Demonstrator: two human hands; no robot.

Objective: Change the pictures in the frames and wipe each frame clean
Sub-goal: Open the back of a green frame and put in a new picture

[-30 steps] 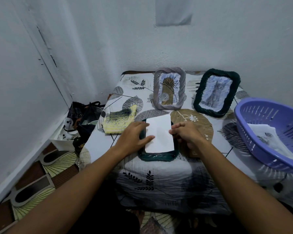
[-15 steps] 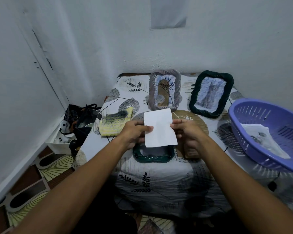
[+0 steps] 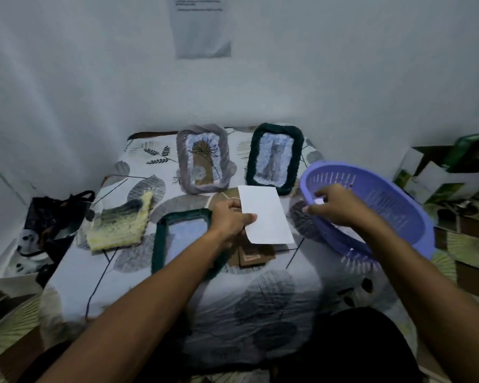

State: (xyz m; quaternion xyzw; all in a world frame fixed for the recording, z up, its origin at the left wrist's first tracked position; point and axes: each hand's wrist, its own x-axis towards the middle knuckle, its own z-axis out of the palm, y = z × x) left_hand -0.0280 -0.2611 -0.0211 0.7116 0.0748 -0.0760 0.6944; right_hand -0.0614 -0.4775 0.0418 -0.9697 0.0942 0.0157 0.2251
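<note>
Now the left hand pinches a white print by its left edge, holding it above the table beside the near green frame. Over the purple basket rim, the right hand reaches with fingers loosely curled, gripping nothing visible.

Taking the frame lying flat near the front middle of the counter as the landmark: the cloth lies just to its left. Behind it, two more frames stand side by side at the back of the counter, one directly behind, the other behind and to the right. The left hand holds a sheet of paper above its right edge. The basket sits well to its right, with the right hand inside it.
</note>
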